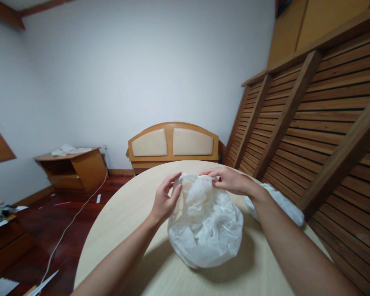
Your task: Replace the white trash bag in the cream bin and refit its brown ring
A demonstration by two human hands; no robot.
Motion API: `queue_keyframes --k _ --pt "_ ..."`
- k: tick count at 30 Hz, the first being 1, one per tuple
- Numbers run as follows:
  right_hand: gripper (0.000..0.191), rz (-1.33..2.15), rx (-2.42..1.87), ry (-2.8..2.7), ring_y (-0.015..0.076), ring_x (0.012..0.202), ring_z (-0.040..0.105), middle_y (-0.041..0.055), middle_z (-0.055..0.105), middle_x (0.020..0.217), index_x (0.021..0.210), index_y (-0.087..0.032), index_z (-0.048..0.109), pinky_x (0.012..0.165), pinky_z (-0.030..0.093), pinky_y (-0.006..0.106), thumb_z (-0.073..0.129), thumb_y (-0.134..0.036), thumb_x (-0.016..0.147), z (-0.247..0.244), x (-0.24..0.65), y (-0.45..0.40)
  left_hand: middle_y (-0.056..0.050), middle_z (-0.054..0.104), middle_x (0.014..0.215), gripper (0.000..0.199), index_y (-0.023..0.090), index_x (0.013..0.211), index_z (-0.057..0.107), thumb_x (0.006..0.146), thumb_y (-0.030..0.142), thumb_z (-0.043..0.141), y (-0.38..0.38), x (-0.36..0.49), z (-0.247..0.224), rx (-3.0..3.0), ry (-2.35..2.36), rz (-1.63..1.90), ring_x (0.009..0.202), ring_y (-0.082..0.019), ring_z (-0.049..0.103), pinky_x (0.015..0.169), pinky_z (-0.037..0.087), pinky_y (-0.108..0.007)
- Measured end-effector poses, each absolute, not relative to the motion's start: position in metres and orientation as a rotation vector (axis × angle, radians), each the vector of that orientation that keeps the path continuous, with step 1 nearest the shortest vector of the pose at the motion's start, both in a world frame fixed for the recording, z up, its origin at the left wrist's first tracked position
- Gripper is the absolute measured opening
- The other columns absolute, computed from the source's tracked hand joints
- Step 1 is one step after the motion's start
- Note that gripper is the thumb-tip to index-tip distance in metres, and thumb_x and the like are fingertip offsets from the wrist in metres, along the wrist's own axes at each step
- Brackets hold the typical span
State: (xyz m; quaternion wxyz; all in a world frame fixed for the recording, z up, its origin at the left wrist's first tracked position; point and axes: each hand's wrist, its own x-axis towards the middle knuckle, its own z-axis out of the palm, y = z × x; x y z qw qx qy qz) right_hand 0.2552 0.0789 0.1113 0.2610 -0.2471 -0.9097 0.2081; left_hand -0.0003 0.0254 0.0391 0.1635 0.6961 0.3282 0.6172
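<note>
A white, translucent plastic bag [209, 234] stands puffed out and crumpled on the round pale table [126, 209] in front of me. At the upper left of its mouth, my left hand [168, 195] pinches the rim between thumb and fingers. My right hand [226, 180] grips the rim's far right side, its fingers bent over the thin plastic. Between the two hands the bag's upper part is folded and bunched. Whether anything lies inside cannot be made out.
Another white bag [280, 205] lies at the table's right edge, partly behind my right forearm. Slatted wooden panels [327, 115] lean on the right. Beyond the table stands a padded headboard [172, 142]. A low desk [77, 168] and a white cable [77, 213] are on the left.
</note>
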Motion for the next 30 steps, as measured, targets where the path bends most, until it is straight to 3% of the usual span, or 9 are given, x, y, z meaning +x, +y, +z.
queue_keyframes --k 7,11,14,17,20,24,30 --pt "0.024 0.702 -0.640 -2.473 0.0227 0.105 0.069 0.0067 0.071 0.126 0.085 -0.017 0.078 0.086 0.049 0.028 0.057 -0.010 0.076 0.117 0.251 0.070 -0.014 0.061 0.137 0.044 0.021 0.134 0.059 0.093 0.038 0.061 0.035 -0.003 0.037 1.846 1.033 1.728 0.119 -0.024 0.061 0.086 0.057 -0.030" --pt "0.028 0.716 -0.628 -2.476 0.0232 0.108 0.068 0.0059 0.071 0.128 0.088 -0.018 0.079 0.087 0.049 0.028 0.056 -0.007 0.075 0.118 0.252 0.069 -0.014 0.063 0.133 0.034 0.020 0.122 0.067 0.096 0.038 0.054 0.038 -0.001 0.035 1.939 1.096 1.547 0.120 -0.025 0.062 0.086 0.058 -0.033" --pt "0.028 0.707 -0.631 -2.479 0.0241 0.111 0.068 0.0060 0.070 0.130 0.089 -0.018 0.079 0.088 0.049 0.029 0.057 -0.008 0.076 0.117 0.253 0.072 -0.014 0.060 0.133 0.033 0.020 0.122 0.065 0.094 0.035 0.056 0.033 -0.001 0.037 2.095 1.191 1.684 0.122 -0.026 0.059 0.088 0.057 -0.035" --pt "0.030 0.683 -0.649 -2.476 0.0246 0.112 0.068 0.0065 0.070 0.130 0.096 -0.019 0.079 0.088 0.050 0.030 0.058 -0.010 0.076 0.114 0.254 0.075 -0.012 0.065 0.115 0.032 0.019 0.119 0.060 0.090 0.032 0.061 0.026 -0.001 0.038 2.242 1.296 1.801 0.106 -0.022 0.064 0.088 0.055 -0.037" --pt "0.029 0.664 -0.660 -2.473 0.0250 0.113 0.068 0.0071 0.070 0.130 0.098 -0.019 0.080 0.090 0.050 0.030 0.060 -0.012 0.077 0.112 0.254 0.078 -0.006 0.069 0.097 0.022 0.020 0.107 0.059 0.090 0.034 0.062 0.022 0.000 0.038 2.268 1.402 1.663 0.087 -0.019 0.067 0.077 0.055 -0.032" --pt "0.026 0.679 -0.657 -2.481 0.0254 0.112 0.068 0.0073 0.069 0.131 0.096 -0.019 0.080 0.090 0.051 0.031 0.061 -0.014 0.079 0.112 0.254 0.078 -0.003 0.070 0.092 0.016 0.021 0.095 0.060 0.089 0.036 0.061 0.020 0.002 0.038 2.241 1.490 1.488 0.076 -0.017 0.067 0.061 0.051 -0.026" --pt "0.035 0.835 -0.701 -2.580 0.0283 0.127 0.058 0.0080 0.059 0.144 0.113 -0.022 0.076 0.098 0.049 0.035 0.073 -0.031 0.080 0.125 0.258 0.060 0.000 0.069 0.083 0.010 0.020 0.085 0.060 0.085 0.029 0.063 0.018 0.004 0.041 2.210 1.510 1.540 0.062 -0.013 0.062 0.058 0.048 -0.024"
